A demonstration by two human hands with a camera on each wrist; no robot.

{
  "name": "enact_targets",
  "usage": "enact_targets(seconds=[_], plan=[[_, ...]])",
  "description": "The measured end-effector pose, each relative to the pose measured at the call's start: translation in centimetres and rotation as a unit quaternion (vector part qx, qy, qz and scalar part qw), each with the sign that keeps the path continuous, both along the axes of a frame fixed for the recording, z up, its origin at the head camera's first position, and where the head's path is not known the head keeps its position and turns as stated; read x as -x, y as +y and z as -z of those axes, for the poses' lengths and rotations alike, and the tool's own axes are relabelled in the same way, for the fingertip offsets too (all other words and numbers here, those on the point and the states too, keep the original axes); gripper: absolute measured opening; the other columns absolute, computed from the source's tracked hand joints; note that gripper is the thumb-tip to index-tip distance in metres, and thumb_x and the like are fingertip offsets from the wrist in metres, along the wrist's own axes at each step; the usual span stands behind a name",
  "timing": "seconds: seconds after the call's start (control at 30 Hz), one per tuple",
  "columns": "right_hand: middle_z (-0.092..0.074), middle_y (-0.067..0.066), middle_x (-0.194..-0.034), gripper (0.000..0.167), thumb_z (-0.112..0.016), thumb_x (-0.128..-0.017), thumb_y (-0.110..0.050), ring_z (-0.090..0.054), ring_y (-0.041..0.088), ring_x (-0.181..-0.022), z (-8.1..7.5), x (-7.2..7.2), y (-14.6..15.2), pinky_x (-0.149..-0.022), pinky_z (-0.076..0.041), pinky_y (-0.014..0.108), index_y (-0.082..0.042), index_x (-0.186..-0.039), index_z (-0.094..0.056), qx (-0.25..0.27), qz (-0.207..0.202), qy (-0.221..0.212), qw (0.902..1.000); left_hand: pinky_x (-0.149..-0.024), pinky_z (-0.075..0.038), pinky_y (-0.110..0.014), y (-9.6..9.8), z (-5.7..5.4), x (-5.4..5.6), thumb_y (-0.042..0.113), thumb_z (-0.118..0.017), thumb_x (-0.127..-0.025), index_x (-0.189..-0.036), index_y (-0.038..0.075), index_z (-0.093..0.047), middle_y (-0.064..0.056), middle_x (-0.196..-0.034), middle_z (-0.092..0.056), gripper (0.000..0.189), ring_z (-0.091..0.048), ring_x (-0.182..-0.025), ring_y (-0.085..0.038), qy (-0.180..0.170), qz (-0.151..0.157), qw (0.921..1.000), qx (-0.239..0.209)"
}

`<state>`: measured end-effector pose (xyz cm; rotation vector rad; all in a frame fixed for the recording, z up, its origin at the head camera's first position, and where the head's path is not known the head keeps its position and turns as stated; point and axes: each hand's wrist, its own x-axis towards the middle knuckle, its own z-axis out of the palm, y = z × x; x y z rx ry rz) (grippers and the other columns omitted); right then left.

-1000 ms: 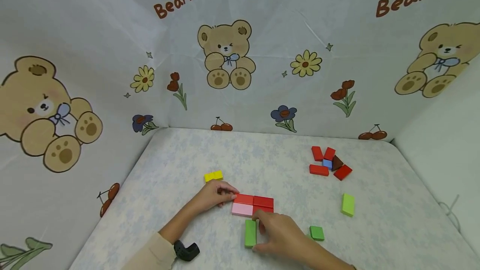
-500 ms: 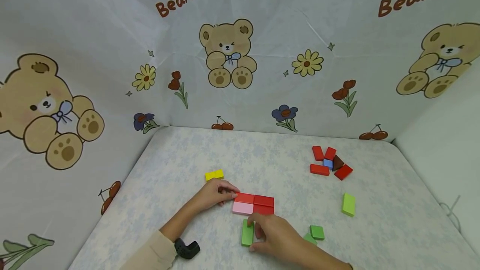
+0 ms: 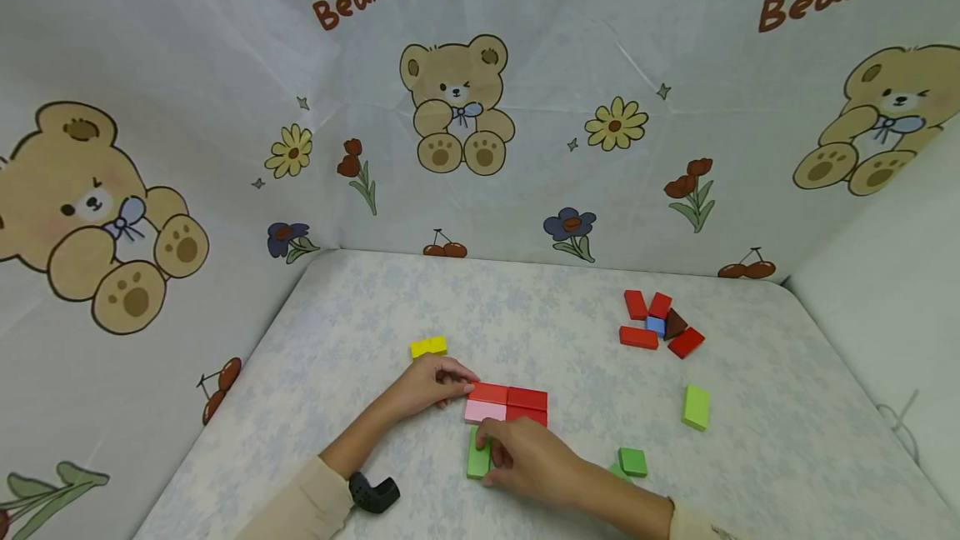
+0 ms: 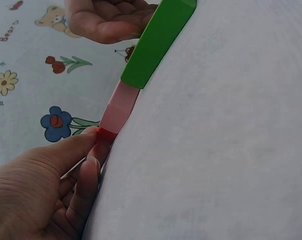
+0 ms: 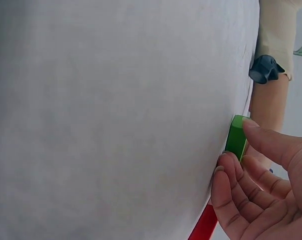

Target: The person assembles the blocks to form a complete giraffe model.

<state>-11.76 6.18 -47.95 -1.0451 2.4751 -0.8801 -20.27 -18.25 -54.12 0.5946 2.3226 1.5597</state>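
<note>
My right hand (image 3: 536, 458) grips a long green block (image 3: 474, 458) by its ends, thumb at the near end and index finger at the far end. Just beyond it lies a grouping of flat blocks: a bright red block (image 3: 489, 393) at far left, a pink block (image 3: 480, 412) in front of it, and two darker red blocks (image 3: 528, 399) on the right. The thumb and index finger of my left hand (image 3: 426, 383) pinch the left end of the bright red block. In the left wrist view the green block (image 4: 158, 42) lies close to the pink block (image 4: 120, 107).
Yellow blocks (image 3: 428, 346) lie behind my left hand. At right are a lime block (image 3: 696, 407), a small green block (image 3: 633, 462) and a partly hidden green piece (image 3: 618, 471). Farther back sit several red blocks (image 3: 638, 337), a blue block (image 3: 655, 327) and a brown triangle (image 3: 674, 323).
My right hand has slid the green block leftward and slightly away from me, to just in front of the pink block. My left hand has stayed at the bright red block.
</note>
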Motion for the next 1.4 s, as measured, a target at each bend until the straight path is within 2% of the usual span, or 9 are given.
enact_targets(seconds=[0.23,0.5,0.77,0.9,1.03,1.13,1.3,1.4], plan=[[-0.056,-0.014,-0.072,0.031,-0.088,-0.081,-0.018,-0.047,-0.002,-0.061,-0.2,0.7,-0.7,-0.057,-0.045,0.016,-0.016,-0.103,-0.066,0.001,-0.004,0.009,1.0,-0.052,-0.05,-0.024,0.3,-0.3,0.2,0.024,-0.077,-0.093,-0.106,0.022,-0.08,0.0,-0.081,-0.069,0.014,-0.053,-0.054,-0.011,0.007,0.005,1.0,0.003],[-0.056,-0.014,-0.072,0.033,-0.089,-0.081,-0.019,-0.047,-0.002,-0.06,-0.3,0.9,-0.7,-0.057,-0.044,0.016,-0.016,-0.103,-0.065,-0.001,0.002,0.017,0.9999,-0.053,-0.051,-0.025,0.6,-0.6,0.4,0.024,-0.077,-0.093,-0.107,0.022,-0.08,-0.001,-0.08,-0.069,0.015,-0.053,-0.054,-0.012,0.0,0.013,0.9999,0.003],[-0.055,-0.014,-0.071,0.034,-0.089,-0.08,-0.021,-0.046,-0.002,-0.059,-0.7,1.2,-1.3,-0.056,-0.043,0.016,-0.016,-0.103,-0.065,-0.014,0.009,0.027,0.9995,-0.052,-0.05,-0.024,0.3,-0.7,0.8,0.022,-0.078,-0.092,-0.105,0.021,-0.08,-0.002,-0.079,-0.068,0.014,-0.053,-0.054,-0.014,0.004,0.002,1.0,0.004],[-0.056,-0.014,-0.072,0.036,-0.088,-0.082,-0.023,-0.047,-0.002,-0.06,-1.3,1.4,-1.1,-0.057,-0.044,0.016,-0.015,-0.109,-0.066,-0.026,-0.003,0.015,0.9995,-0.052,-0.048,-0.023,0.3,-0.8,0.7,0.019,-0.078,-0.092,-0.106,0.019,-0.08,-0.003,-0.078,-0.067,0.014,-0.053,-0.054,-0.014,0.002,-0.002,1.0,0.003],[-0.058,-0.017,-0.077,0.043,-0.085,-0.085,-0.026,-0.051,-0.002,-0.063,-2.5,1.3,-0.4,-0.061,-0.047,0.017,-0.013,-0.121,-0.067,-0.024,-0.004,-0.009,0.9997,-0.051,-0.048,-0.022,0.4,-0.7,0.3,0.017,-0.077,-0.092,-0.106,0.018,-0.08,-0.005,-0.075,-0.066,0.014,-0.052,-0.053,-0.014,-0.002,-0.004,1.0,0.005],[-0.061,-0.017,-0.081,0.041,-0.081,-0.089,-0.026,-0.054,-0.001,-0.067,-3.2,1.5,0.6,-0.063,-0.049,0.019,-0.011,-0.124,-0.067,-0.002,0.006,-0.014,0.9999,-0.051,-0.049,-0.022,0.3,-0.4,0.0,0.017,-0.077,-0.092,-0.105,0.018,-0.08,-0.006,-0.073,-0.066,0.013,-0.052,-0.053,-0.013,-0.001,0.004,1.0,0.001],[-0.063,-0.015,-0.083,0.034,-0.077,-0.093,-0.027,-0.056,0.003,-0.071,-3.9,2.6,2.8,-0.063,-0.051,0.021,-0.01,-0.121,-0.07,0.028,0.022,0.006,0.9993,-0.052,-0.05,-0.023,0.1,0.0,-0.2,0.02,-0.078,-0.092,-0.105,0.02,-0.08,-0.005,-0.074,-0.067,0.013,-0.053,-0.053,-0.011,0.006,0.009,0.9999,-0.002],[-0.065,-0.013,-0.088,0.033,-0.077,-0.093,-0.029,-0.059,0.005,-0.077,-4.2,3.6,4.2,-0.064,-0.052,0.022,-0.011,-0.12,-0.071,0.026,0.051,0.026,0.998,-0.052,-0.051,-0.024,0.1,-0.1,-0.2,0.022,-0.077,-0.093,-0.105,0.02,-0.08,-0.003,-0.076,-0.067,0.013,-0.054,-0.053,-0.011,0.005,0.005,1.0,0.001]])
